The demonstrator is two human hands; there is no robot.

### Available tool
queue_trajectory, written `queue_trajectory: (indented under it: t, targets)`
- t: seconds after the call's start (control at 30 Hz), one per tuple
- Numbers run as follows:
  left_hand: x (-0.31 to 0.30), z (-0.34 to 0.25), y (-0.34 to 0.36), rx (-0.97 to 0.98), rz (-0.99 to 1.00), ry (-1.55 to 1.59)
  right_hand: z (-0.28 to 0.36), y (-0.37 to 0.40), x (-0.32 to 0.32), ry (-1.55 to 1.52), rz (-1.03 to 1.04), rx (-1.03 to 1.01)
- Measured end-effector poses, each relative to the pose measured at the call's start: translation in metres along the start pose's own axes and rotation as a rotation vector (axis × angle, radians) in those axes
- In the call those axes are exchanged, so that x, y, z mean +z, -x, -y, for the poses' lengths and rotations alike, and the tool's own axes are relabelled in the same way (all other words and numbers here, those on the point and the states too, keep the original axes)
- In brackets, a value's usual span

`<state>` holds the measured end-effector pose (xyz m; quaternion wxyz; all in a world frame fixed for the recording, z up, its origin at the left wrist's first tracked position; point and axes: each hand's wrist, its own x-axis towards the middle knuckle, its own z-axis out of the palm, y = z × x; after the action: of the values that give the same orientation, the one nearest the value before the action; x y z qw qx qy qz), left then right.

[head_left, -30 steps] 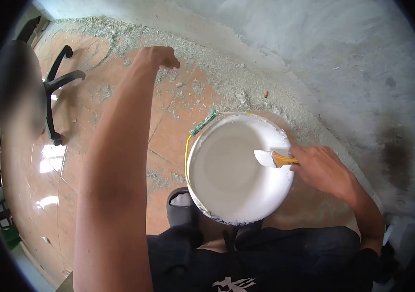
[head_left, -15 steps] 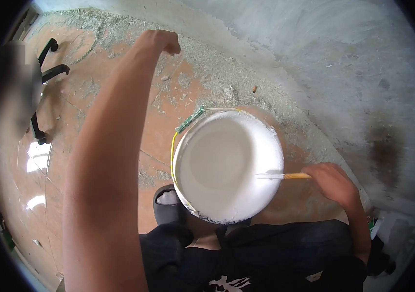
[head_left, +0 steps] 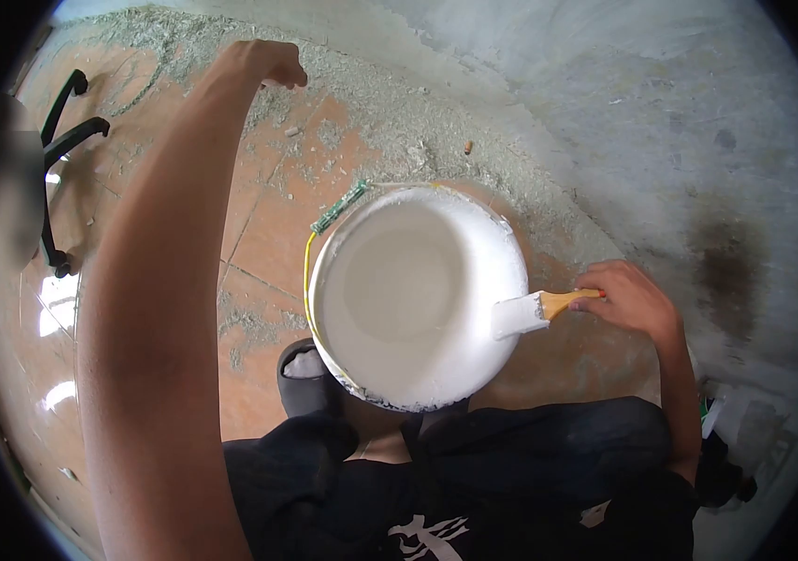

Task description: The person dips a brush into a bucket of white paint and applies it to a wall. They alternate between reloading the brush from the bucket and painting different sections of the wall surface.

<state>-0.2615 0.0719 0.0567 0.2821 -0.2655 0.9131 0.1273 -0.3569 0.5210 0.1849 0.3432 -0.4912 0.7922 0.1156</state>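
A round white bucket (head_left: 508,238) stands between my feet, with off-white liquid inside it. My right hand (head_left: 628,297) grips a paintbrush (head_left: 563,302) by its yellow wooden handle. The bristles, coated white, rest over the bucket's right rim and appear to touch its inner wall. Far from the bucket, my left hand (head_left: 277,65) hangs over the debris near the wall, its wrist bent and fingers curled in. Nothing shows in those fingers, though the palm is hidden.
Shavings and dust (head_left: 390,117) lie along the foot of the grey wall (head_left: 623,112). Black chair legs (head_left: 72,131) stand on the tiled floor at left. The bucket's yellow handle has a green grip (head_left: 338,208). My dark sandal (head_left: 305,383) is close to the bucket.
The paintbrush has turned from edge-on to showing its broad white face, and my right hand has risen slightly. The whole view has shifted, placing the bucket and left arm farther left.
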Motion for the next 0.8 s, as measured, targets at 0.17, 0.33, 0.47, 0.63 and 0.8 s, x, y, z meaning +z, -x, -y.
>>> queue_trajectory:
  t: [0.17, 0.33, 0.47, 0.63, 0.8]
  targets:
    - [-0.002, 0.0, 0.005, 0.016, -0.005, 0.023, -0.006, -0.005, 0.0, -0.24, 0.111, -0.027]
    - [-0.001, -0.004, 0.003, 0.006, -0.024, -0.001, -0.008, -0.01, 0.001, -0.149, 0.194, 0.144]
    - [-0.001, -0.005, -0.001, 0.042, -0.008, -0.018, -0.013, -0.012, 0.003, -0.184, 0.253, 0.179]
    - [-0.002, -0.007, 0.0, 0.019, -0.013, -0.006, -0.021, -0.013, 0.009, -0.181, 0.25, 0.138]
    - [0.0, -0.007, 0.0, 0.021, -0.038, -0.018, -0.033, -0.016, 0.017, -0.243, 0.247, 0.092]
